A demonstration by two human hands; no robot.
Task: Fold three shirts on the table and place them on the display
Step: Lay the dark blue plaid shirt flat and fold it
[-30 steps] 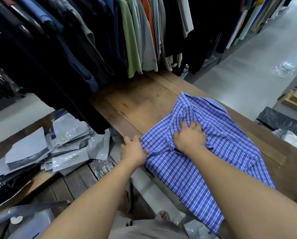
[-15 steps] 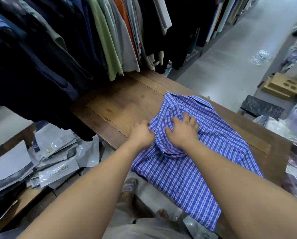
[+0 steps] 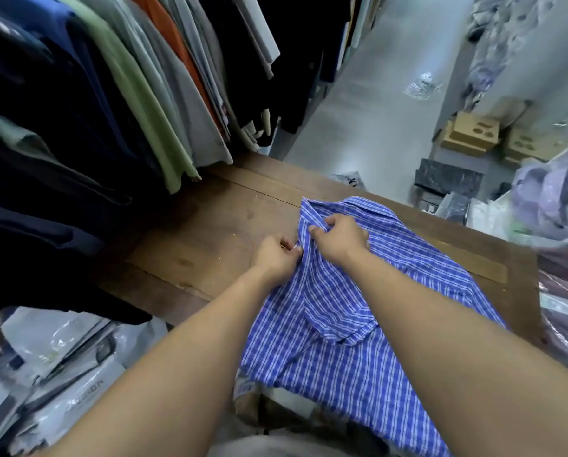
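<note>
- Shirt (image 3: 358,308): lies on the table (image 3: 210,232), hem hanging over the near edge.
- Left hand (image 3: 276,255): pinches the placket, apparently to align it.
- Right hand (image 3: 340,239): grips fabric below the collar, steadying it.

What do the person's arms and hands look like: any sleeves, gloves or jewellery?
The left forearm and right forearm are bare to the frame edge, no sleeve showing. The left hand and right hand are ungloved; no watch, bracelet or ring is visible.
</note>
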